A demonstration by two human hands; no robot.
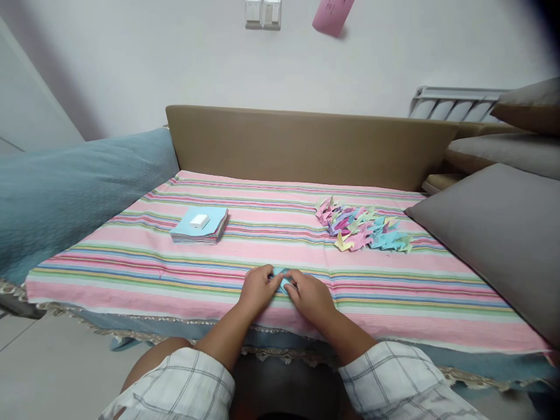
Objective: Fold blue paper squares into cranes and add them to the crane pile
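A small folded piece of light blue paper [283,285] is pinched between my two hands, low over the striped cloth near the front edge. My left hand [259,287] grips its left side with thumb and fingers closed. On the right side, my right hand [311,294] holds the paper between thumb and bent fingers. The fingers partly hide the paper, so the full shape of the fold does not show.
Left of my hands lies a stack of coloured paper sheets [199,232] with a small white block [199,221] on top. Many folded paper cranes [361,226] are heaped at the right. Grey cushions [499,227] border the right side; a brown backrest [306,143] stands behind.
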